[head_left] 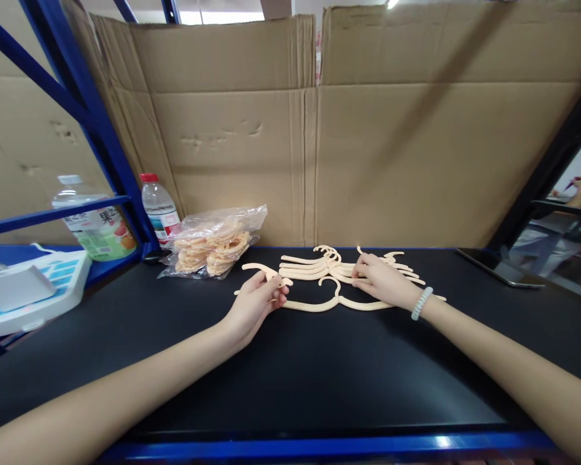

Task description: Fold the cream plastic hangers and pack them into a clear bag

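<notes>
My left hand [256, 300] is closed around a cream curved plastic piece [256, 267], whose long arm sticks out to the left above the fingers. Beneath that hand lies the left arm of the nearest cream clothes hanger [314, 306], flat on the table with its hook pointing away. My right hand [387, 281], with a pale coiled band at the wrist, is over the right arms of the hangers. Its fingers are pinched on a cream plastic piece [360, 250], mostly hidden, with a thin tip showing above them. Several more stacked hangers [303, 266] lie just behind.
A clear bag [213, 248] of cream plastic pieces stands at the back left, beside a red-capped bottle [159, 206]. Further left are a large bottle [97, 226] and a white-and-blue device [33, 290]. A dark flat tablet-like object [501, 268] lies right. Cardboard [416, 161] walls the back of the black table [310, 381].
</notes>
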Available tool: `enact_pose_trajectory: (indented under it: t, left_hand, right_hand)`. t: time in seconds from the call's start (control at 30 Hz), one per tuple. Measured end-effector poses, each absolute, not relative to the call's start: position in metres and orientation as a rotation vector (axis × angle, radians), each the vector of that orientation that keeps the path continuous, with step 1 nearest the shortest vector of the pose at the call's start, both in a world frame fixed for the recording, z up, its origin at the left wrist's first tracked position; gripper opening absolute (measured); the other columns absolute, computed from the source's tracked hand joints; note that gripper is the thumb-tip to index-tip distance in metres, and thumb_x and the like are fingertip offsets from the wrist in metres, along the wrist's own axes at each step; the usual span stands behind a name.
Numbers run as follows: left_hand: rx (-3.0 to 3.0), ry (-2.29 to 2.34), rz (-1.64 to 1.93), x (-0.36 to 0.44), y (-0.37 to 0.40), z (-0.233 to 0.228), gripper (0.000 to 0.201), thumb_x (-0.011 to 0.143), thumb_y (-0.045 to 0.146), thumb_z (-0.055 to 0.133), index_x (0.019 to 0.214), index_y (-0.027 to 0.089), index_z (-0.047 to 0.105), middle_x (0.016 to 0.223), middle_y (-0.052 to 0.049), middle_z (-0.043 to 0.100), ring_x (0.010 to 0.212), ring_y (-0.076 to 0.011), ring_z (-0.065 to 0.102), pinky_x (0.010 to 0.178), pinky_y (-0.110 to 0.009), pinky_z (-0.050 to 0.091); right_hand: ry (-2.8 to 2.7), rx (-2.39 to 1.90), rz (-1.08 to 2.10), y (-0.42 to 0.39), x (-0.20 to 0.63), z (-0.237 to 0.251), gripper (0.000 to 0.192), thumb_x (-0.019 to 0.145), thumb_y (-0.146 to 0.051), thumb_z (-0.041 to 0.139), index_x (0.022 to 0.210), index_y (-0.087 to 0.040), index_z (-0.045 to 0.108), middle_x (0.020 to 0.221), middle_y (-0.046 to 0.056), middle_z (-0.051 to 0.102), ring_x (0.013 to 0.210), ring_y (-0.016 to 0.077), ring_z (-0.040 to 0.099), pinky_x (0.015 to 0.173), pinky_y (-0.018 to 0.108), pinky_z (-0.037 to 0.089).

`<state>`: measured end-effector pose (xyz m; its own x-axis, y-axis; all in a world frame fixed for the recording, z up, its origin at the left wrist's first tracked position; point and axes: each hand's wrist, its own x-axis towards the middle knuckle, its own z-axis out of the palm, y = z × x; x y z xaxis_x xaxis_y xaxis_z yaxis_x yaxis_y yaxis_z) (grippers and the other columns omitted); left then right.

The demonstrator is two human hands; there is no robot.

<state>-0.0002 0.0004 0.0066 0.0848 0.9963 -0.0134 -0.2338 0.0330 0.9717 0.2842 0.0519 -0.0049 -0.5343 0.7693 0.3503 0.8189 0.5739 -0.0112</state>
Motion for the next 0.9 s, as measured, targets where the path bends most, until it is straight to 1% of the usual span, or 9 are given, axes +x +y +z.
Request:
enact_pose_trajectory:
  t: [0.13,0.23,0.3,0.37,0.43,0.5,0.67,0.8,0.9]
  left_hand:
    - [1.061,0.941,1.270,-0.004,0.005,0.007,0.024,0.075,0.029,0.072,0.076,0.015,0.052,0.067,0.001,0.059,0.058,-0.0065,0.052,0.058,-0.018,0.042]
    - [1.070,0.934,1.314,-0.007,0.007,0.008,0.030,0.070,0.030,0.077,0.075,0.015,0.052,0.067,0.003,0.058,0.059,-0.0060,0.052,0.058,-0.017,0.042]
    - [1.070,0.910,1.329,-0.009,0.008,0.009,0.033,0.068,0.032,0.080,0.073,0.015,0.051,0.066,0.004,0.056,0.059,-0.0055,0.051,0.059,-0.017,0.043]
    - [1.055,0.880,1.328,-0.010,0.009,0.009,0.036,0.066,0.033,0.082,0.071,0.015,0.051,0.065,0.005,0.055,0.058,-0.0047,0.050,0.059,-0.016,0.043]
    - [1.046,0.852,1.308,-0.010,0.010,0.010,0.037,0.063,0.033,0.083,0.070,0.014,0.052,0.065,0.004,0.056,0.058,-0.0047,0.050,0.060,-0.016,0.044]
    - [1.054,0.823,1.278,-0.011,0.010,0.012,0.038,0.061,0.034,0.084,0.071,0.014,0.054,0.066,0.003,0.058,0.060,-0.0055,0.052,0.061,-0.017,0.045]
    - [1.095,0.804,1.246,-0.012,0.008,0.015,0.037,0.061,0.034,0.085,0.076,0.014,0.057,0.069,0.001,0.061,0.062,-0.0058,0.054,0.063,-0.017,0.045]
    - [1.099,0.795,1.236,-0.011,0.008,0.015,0.034,0.062,0.031,0.085,0.075,0.013,0.060,0.068,0.002,0.059,0.061,-0.0048,0.052,0.061,-0.016,0.043]
    - [1.089,0.759,1.229,-0.010,0.009,0.014,0.032,0.062,0.028,0.085,0.075,0.014,0.061,0.064,0.004,0.056,0.058,-0.0043,0.049,0.059,-0.016,0.041]
  right_hand:
    - [-2.399,-1.260,-0.199,0.051,0.284,0.000,0.008,0.087,-0.023,0.055,0.080,-0.018,0.057,0.089,0.008,0.057,0.086,0.0232,0.054,0.076,0.035,0.045]
    - [-2.299,-1.278,-0.051,0.048,0.287,0.011,0.011,0.089,-0.027,0.050,0.080,-0.019,0.051,0.079,0.004,0.059,0.073,0.0195,0.054,0.066,0.032,0.043]
    - [-2.226,-1.245,0.088,0.043,0.290,0.019,0.012,0.089,-0.030,0.050,0.083,-0.020,0.050,0.076,0.002,0.059,0.068,0.0173,0.054,0.063,0.030,0.043]
    - [-2.170,-1.163,0.189,0.037,0.292,0.026,0.013,0.089,-0.033,0.051,0.092,-0.020,0.052,0.080,0.002,0.060,0.070,0.0168,0.055,0.065,0.030,0.045]
    - [-2.151,-1.097,0.255,0.031,0.295,0.031,0.022,0.090,-0.035,0.050,0.106,-0.020,0.053,0.085,0.003,0.060,0.074,0.0169,0.056,0.068,0.030,0.047]
    - [-2.184,-1.075,0.296,0.025,0.298,0.034,0.026,0.091,-0.037,0.048,0.111,-0.021,0.055,0.088,0.004,0.060,0.076,0.0172,0.057,0.069,0.030,0.047]
    - [-2.224,-1.056,0.353,0.023,0.305,0.032,0.022,0.092,-0.038,0.048,0.095,-0.020,0.060,0.088,0.005,0.061,0.078,0.0179,0.058,0.069,0.030,0.048]
    - [-2.205,-1.036,0.377,0.025,0.305,0.030,0.020,0.090,-0.038,0.052,0.094,-0.020,0.060,0.091,0.006,0.063,0.083,0.0193,0.060,0.075,0.032,0.049]
    - [-2.198,-1.028,0.365,0.025,0.305,0.030,0.021,0.090,-0.039,0.052,0.094,-0.020,0.060,0.092,0.006,0.064,0.084,0.0197,0.060,0.075,0.033,0.049]
